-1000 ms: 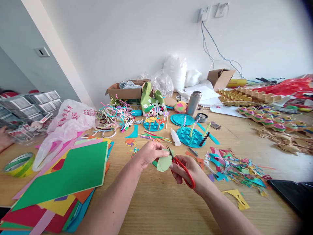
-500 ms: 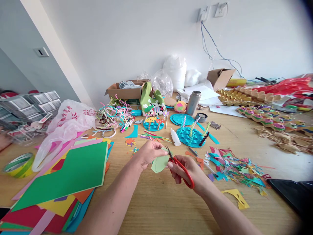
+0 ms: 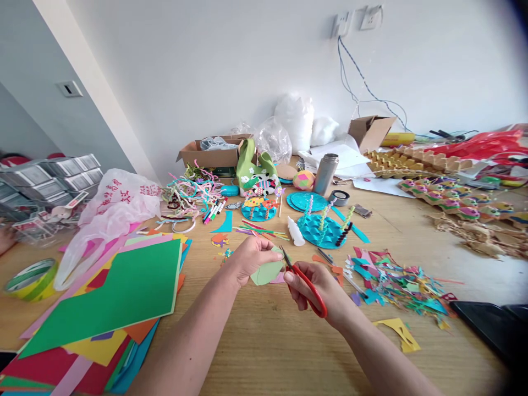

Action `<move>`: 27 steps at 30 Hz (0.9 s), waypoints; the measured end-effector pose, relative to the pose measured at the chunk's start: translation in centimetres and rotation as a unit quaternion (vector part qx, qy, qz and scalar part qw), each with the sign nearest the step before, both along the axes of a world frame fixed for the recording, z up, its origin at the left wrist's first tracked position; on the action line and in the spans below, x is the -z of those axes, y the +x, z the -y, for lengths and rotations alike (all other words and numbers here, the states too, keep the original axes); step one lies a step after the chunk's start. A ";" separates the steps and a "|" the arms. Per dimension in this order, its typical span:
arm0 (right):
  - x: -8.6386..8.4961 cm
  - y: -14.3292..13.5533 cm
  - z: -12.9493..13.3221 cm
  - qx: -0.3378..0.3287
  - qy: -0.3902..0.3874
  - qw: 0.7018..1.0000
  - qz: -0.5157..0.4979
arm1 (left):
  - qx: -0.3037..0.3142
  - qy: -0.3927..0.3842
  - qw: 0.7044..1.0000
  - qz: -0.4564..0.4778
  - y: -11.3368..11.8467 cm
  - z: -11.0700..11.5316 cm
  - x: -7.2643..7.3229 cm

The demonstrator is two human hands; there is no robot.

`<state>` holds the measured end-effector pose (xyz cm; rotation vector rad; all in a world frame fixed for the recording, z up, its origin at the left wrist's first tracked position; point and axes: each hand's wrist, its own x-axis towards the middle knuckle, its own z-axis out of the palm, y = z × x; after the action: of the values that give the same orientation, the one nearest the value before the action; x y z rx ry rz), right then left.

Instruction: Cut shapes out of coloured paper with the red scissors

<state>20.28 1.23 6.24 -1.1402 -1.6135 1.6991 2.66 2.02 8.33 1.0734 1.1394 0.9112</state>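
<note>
The green paper (image 3: 267, 273) has swung leftward and tucked further under the person's left hand (image 3: 251, 258), baring a pink scrap (image 3: 279, 279) beside it; that seems to offer the scissors (image 3: 321, 308) a different stretch of edge. The left hand pinches the paper, which hangs just below its fingertips and left of the right hand (image 3: 317, 278), itself wrapped around the scissors' handles.

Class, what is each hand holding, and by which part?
The left hand pinches the green paper by its upper part; the right hand grips the scissors by the red handles.
</note>
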 end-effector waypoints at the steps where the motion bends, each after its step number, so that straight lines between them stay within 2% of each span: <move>1: 0.0 0.0 0.0 0.001 0.000 1.000 0.001 | 0.000 0.001 1.000 -0.001 0.0 0.0 0.0; 15: -0.4 -0.1 0.2 -0.007 0.001 1.000 0.004 | 0.010 0.000 1.000 0.001 0.1 0.2 -0.4; 27: 0.2 0.0 0.0 -0.007 -0.001 1.000 0.001 | 0.012 -0.002 1.000 0.002 -0.1 0.1 -0.4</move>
<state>20.28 1.22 6.02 -1.1338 -1.6257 1.7098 2.53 1.94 8.76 1.0798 1.1224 0.8924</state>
